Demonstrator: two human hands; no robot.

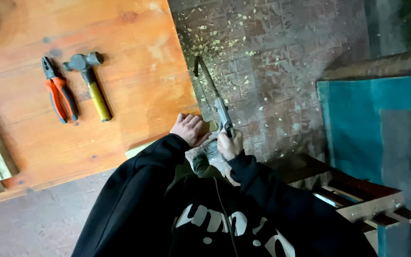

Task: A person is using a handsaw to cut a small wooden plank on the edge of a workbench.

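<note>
Black zip hoodie, white chest lettering

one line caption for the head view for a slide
Left hand steadies a wood piece at the table edge while right hand grips a hacksaw.

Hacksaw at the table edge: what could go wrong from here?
1. The left hand presses the wood strip right beside the hacksaw in the right hand; a slip could catch the fingers.
2. The strip seems held by hand only, no clamp visible, so it may shift.
3. Chips litter the brick floor; footing may suffer.
</note>
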